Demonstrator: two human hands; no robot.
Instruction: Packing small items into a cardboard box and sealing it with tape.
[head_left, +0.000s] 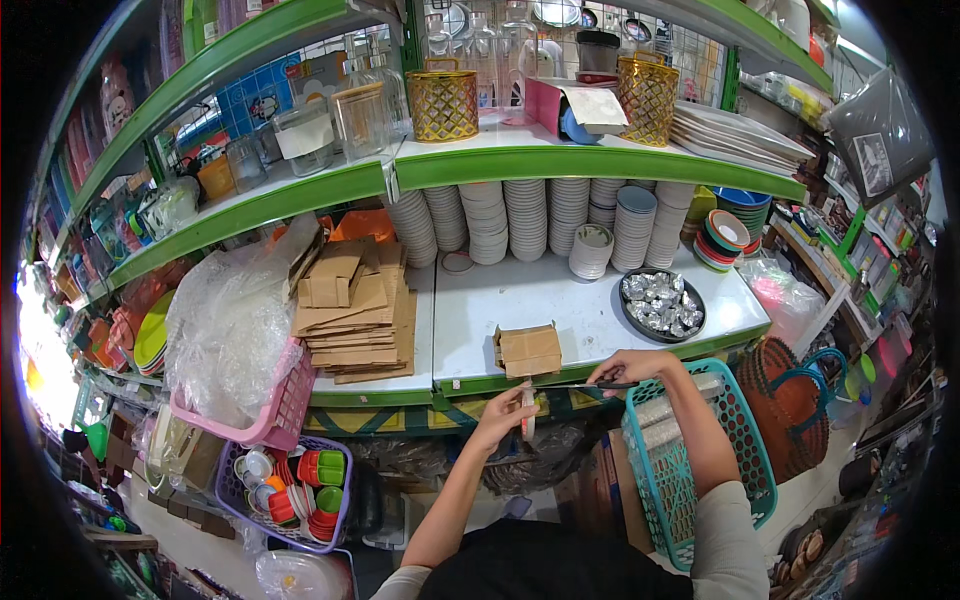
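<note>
My left hand (504, 418) holds a roll of tape (528, 420) upright just before the shelf's front edge. In my right hand (628, 369) is a pair of scissors (600, 385) with dark handles, its blades pointing left to the top of the roll. Just beyond, on the white shelf (480, 307), lies a small folded cardboard piece (529, 351). A dark round tray (699, 331) of foil-wrapped pieces (660, 300) rests further right. Flattened cardboard (360, 337) is stacked on the left of the shelf.
Stacked bowls (525, 217) line the shelf's back under a green-edged upper shelf (585, 166). A teal basket (761, 480) stands below my right forearm. Pink (289, 405) and purple (281, 534) baskets stand at left, a brown woven bag (787, 442) at right.
</note>
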